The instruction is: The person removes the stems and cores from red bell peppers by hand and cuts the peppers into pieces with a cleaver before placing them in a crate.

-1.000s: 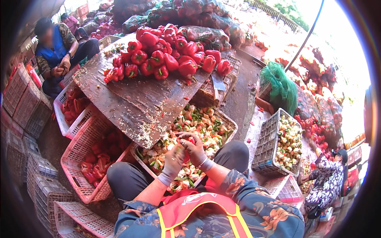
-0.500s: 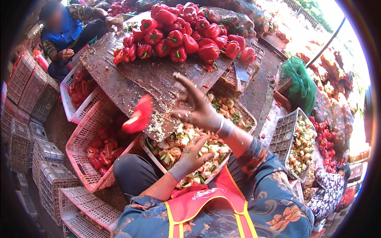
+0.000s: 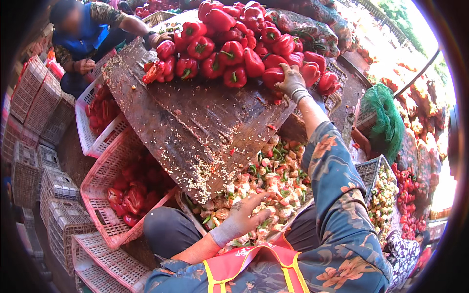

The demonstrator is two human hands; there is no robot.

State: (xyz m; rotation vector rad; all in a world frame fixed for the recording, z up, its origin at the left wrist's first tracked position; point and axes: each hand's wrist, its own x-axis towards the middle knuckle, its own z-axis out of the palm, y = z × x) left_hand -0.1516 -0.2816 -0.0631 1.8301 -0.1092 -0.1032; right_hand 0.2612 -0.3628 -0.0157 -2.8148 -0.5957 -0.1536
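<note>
My right hand (image 3: 293, 83) reaches to the right end of a heap of red bell peppers (image 3: 232, 52) on a wooden board (image 3: 195, 110). Its thumb and bent fingers are apart, touching or close against the peppers there; no pepper is lifted. My left hand (image 3: 246, 215), fingers spread and empty, hovers over a crate filled with pepper cores and trimmings (image 3: 281, 180). Pale seeds (image 3: 202, 180) are scattered over the board's near corner. Left of my knee, a pink plastic crate (image 3: 100, 193) contains red pepper pieces (image 3: 134, 198).
A white crate of red pieces (image 3: 88, 134) stands at the board's left. Across there sits a co-worker (image 3: 80, 36), one hand at the heap. Stacked crates (image 3: 68, 229) line the left. On the right are green netting (image 3: 386, 122) and a crate of cores (image 3: 383, 195).
My right hand has moved from above the board to the heap's right end. The airborne red pepper piece near the pink crate is no longer seen there. The co-worker's hand has reached the heap.
</note>
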